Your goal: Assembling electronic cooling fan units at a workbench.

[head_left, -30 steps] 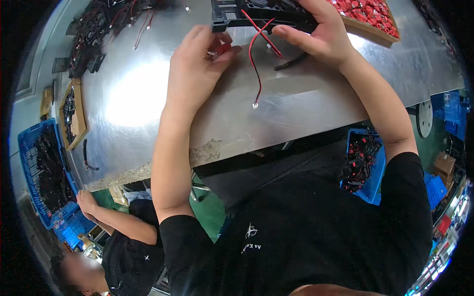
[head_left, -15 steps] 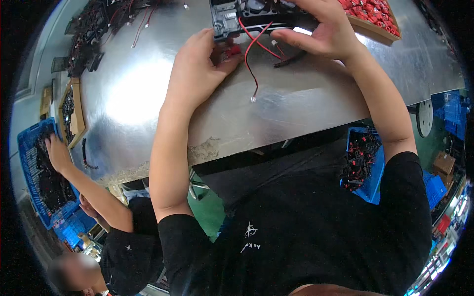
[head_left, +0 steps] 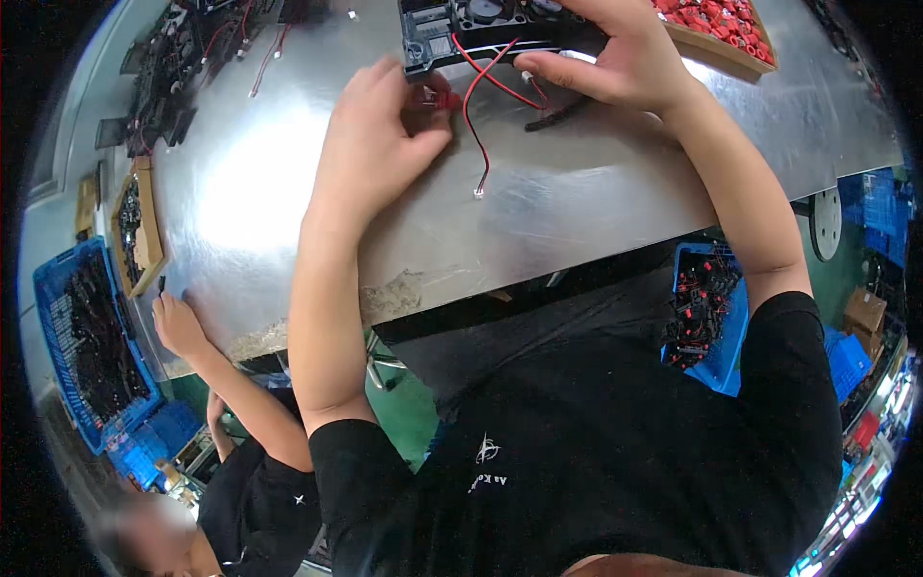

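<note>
A black plastic housing with small round fans (head_left: pixel 429 43) sits at the top edge of the view, partly cut off. My right hand (head_left: pixel 630 72) grips its right side, thumb along the near edge. Below the housing's left corner, my left hand (head_left: pixel 370 135) is curled with a small red plastic part (head_left: pixel 440 99) at its fingertips; the fingers partly hide it. A red and black wire pair (head_left: pixel 470 115) hangs from the housing, ending in a white connector (head_left: pixel 478 193) over the metal table (head_left: pixel 538 207). Between the hands lies a short black sleeved cable (head_left: pixel 548 120).
A cardboard box of red parts (head_left: pixel 716 34) stands at the far right. Black parts with wires (head_left: pixel 183 58) lie far left, near another small-parts box (head_left: pixel 144 226). A co-worker's hand (head_left: pixel 178 325) rests at the left table edge by a blue crate (head_left: pixel 67 337). Another blue crate (head_left: pixel 707 308) sits below right.
The housing, its wires and my left hand have shifted slightly left. The co-worker's hand has moved from the blue crate to the table edge, onto a short black cable.
</note>
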### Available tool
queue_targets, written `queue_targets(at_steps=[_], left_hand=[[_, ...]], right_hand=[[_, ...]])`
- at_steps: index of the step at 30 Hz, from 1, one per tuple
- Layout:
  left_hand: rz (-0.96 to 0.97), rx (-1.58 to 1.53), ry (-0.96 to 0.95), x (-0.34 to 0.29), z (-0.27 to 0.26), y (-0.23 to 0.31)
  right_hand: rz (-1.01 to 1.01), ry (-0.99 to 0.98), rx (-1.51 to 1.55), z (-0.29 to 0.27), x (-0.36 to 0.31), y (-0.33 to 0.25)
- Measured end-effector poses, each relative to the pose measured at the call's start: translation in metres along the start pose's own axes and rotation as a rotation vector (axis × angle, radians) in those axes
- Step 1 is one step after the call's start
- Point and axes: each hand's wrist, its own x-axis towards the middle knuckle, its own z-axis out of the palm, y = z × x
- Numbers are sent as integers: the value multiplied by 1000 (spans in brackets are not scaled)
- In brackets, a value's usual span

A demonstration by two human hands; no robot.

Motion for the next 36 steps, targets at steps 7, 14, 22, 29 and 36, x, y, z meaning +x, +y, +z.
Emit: queue_targets(at_steps=[7, 14, 22, 29, 36], left_hand=[[168, 275, 73, -3, 16, 5], [195, 269, 20, -8, 23, 19], [-22, 59, 23, -8, 13, 23], [-45, -191, 118, -1, 10, 25], [71, 132, 71, -1, 15, 14]], right_hand=[[-22, -12, -4, 0, 0, 0], [188, -119, -82, -1, 17, -28], [323, -242, -237, -9, 24, -40], [218, -70, -77, -6, 8, -13], [125, -43, -64, -5, 6, -13]])
